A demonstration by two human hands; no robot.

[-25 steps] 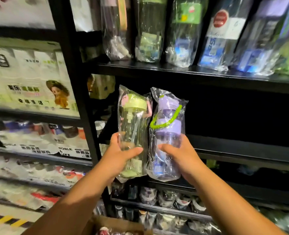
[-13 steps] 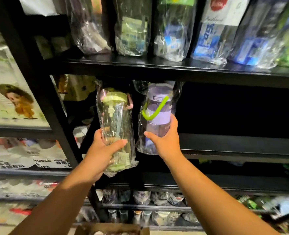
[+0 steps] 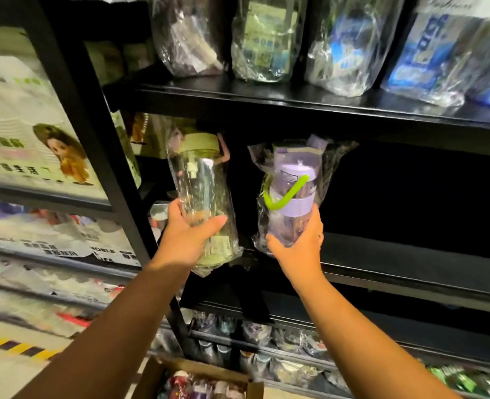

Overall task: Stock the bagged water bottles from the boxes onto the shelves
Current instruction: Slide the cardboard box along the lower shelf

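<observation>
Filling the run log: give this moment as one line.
left hand grips green-lid bottle | right hand grips purple bottle | both at middle shelf

light: dim, warm | shadow: middle shelf [image 3: 410, 266] recess near black | glare: white glints on upper-shelf bagged bottles [image 3: 350, 47] | blur: left-side printed packages [image 3: 36, 151] smeared | edges: shelf upright [image 3: 100, 156] bowed, wide-angle

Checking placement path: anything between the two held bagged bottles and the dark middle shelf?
Nothing visible. The left hand grips the green-lidded bottle, the right hand the purple bottle, both before the opening of the middle shelf; its board to the right shows no items, though the back is dark. Bag tops sit just under the upper shelf.
</observation>
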